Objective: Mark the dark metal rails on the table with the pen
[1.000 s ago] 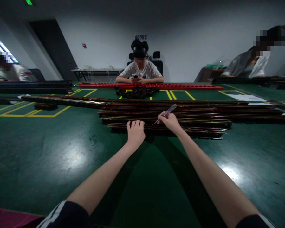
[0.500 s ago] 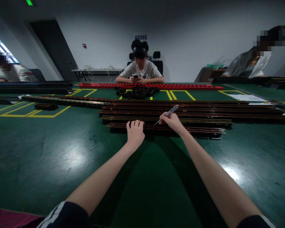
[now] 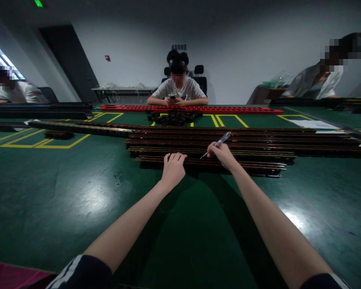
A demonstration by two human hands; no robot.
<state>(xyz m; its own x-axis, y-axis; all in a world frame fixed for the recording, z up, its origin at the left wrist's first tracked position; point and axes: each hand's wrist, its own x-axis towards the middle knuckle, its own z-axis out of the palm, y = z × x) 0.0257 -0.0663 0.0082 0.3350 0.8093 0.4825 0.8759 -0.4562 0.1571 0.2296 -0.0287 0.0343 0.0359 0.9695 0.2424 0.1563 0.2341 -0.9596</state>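
Note:
A stack of long dark strips with thin gold lines lies across the green table in front of me. My left hand rests on the nearest strip with its fingers stretched flat on top. My right hand is closed around a clear-handled screwdriver, held like a pen. Its tip points down and left at the strips, just right of my left hand.
A long red rack and a heap of dark parts lie further back. A person sits opposite holding something small. Other people sit at the far left and far right. Yellow lines mark the table.
My right hand and the screwdriver have shifted a little to the right along the strips. My left hand has moved slightly right too, staying on the nearest strip.

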